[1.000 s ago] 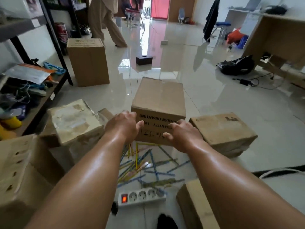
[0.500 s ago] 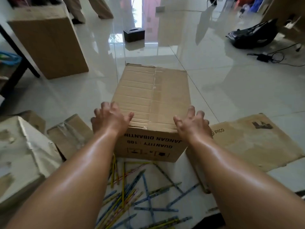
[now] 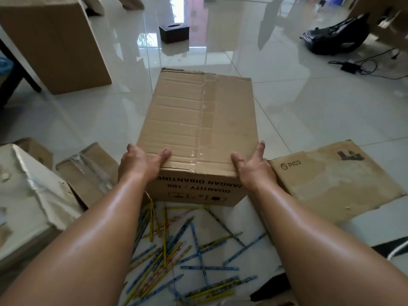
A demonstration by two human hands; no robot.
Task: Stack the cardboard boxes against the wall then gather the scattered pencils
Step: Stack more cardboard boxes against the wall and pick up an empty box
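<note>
A taped brown cardboard box [image 3: 198, 129] with upside-down black print stands on the white tile floor in front of me. My left hand [image 3: 141, 162] clasps its near left corner, thumb on the top face. My right hand [image 3: 251, 166] presses against its near right corner, thumb up on the top edge. Several blue and yellow pencils [image 3: 187, 250] lie scattered on the floor between my forearms, just below the box. A flat PICO box [image 3: 335, 177] lies to the right. Battered boxes [image 3: 88, 173] sit at the left.
A tall brown box [image 3: 53, 40] stands at the far left beside a dark shelf leg [image 3: 13, 69]. A small dark tissue box [image 3: 174, 33] sits on the floor ahead. A black bag [image 3: 333, 40] and a charger with cable [image 3: 351, 67] lie far right.
My view has come closer and tilted down over the box. Both hands slid from its near face and top edge out to its near corners, thumbs now on top.
</note>
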